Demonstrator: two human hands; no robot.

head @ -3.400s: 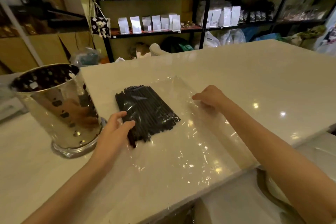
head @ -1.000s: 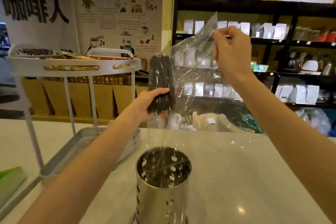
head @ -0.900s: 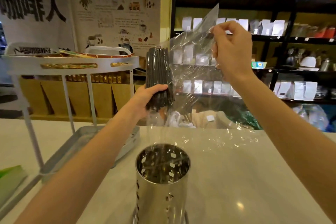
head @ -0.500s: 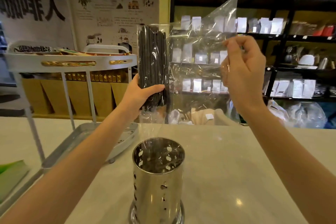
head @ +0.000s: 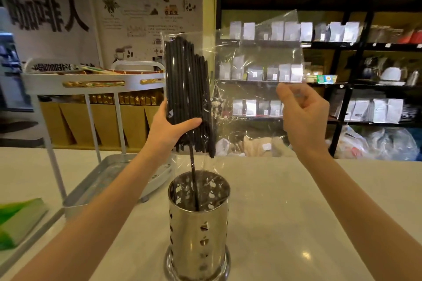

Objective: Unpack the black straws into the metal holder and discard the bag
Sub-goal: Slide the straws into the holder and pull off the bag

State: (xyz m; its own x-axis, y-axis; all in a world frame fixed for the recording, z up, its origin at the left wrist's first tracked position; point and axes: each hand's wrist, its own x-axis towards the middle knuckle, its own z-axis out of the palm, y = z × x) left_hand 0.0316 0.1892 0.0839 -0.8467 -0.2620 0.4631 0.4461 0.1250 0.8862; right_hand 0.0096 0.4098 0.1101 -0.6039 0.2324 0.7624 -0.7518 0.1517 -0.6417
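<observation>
My left hand grips a bundle of black straws through the clear plastic bag, holding it upright above the perforated metal holder on the counter. The bag's open end hangs down over the holder's mouth. One straw has slid out and stands slanted inside the holder, while the lower ends of several others stick out below my hand. My right hand pinches the bag's loose right side at about the same height.
A white two-tier rack with packets stands at the left, its lower tray close to the holder. A green booklet lies at the far left. Black shelves with white pouches stand behind the pale counter.
The bag and bundle were lifted off the counter and held upright over the holder. In the last half second the straws slid lower and one dropped into the holder.
</observation>
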